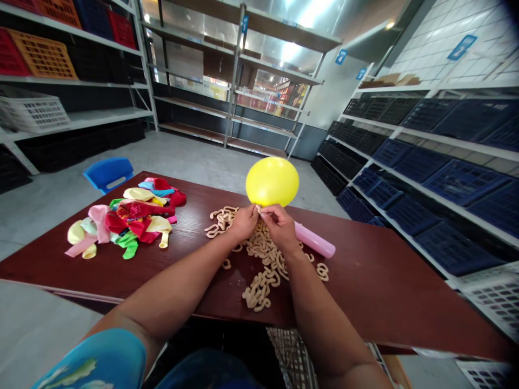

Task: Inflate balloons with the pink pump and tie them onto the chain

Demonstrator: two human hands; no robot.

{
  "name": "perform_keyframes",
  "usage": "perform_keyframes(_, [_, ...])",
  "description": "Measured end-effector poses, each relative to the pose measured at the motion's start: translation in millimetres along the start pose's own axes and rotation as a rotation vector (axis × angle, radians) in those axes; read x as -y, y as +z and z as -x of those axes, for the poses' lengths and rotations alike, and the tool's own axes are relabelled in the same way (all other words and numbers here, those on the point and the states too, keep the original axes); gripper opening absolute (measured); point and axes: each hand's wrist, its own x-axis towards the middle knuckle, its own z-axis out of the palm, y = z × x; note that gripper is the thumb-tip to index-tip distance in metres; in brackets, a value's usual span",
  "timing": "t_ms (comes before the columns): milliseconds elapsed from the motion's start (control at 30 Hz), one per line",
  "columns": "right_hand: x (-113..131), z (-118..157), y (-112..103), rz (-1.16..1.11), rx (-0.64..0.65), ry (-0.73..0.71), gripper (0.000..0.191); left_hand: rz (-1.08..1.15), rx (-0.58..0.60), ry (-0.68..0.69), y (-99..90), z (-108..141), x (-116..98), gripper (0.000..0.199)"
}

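Note:
An inflated yellow balloon [272, 181] stands up beyond my hands, its neck end at my fingertips. My left hand [245, 222] is closed in a pinch at the balloon's neck. Across from it, the fingers of my right hand [279, 224] are pinched at the same spot. A small pale bit shows between the fingertips; whether it is the neck or another piece, I cannot tell. Beneath both hands spreads a pile of curled beige pieces [259, 248], some hooked together like links. A pink tube [316, 241] lies on the table just right of my right hand.
Uninflated balloons [130, 216] in many colours lie heaped on the left of the dark red table [389, 281]. A blue chair [108, 174] stands behind that side. Shelves with blue crates [458, 181] line the right; more racks stand behind and left.

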Motion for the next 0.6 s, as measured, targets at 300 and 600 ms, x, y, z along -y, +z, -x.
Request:
perform_keyframes(300, [5.5,-0.3,-5.0,0.142,0.01,-0.128,0.012,0.152,0.038,-0.031,-2.1,1.9,-5.5,0.032])
perform_keyframes(600, [-0.6,0.6,-1.3,-0.038,-0.008,0.076,0.019,0.138,0.012,0.019,0.3,2.3,-1.8,0.027])
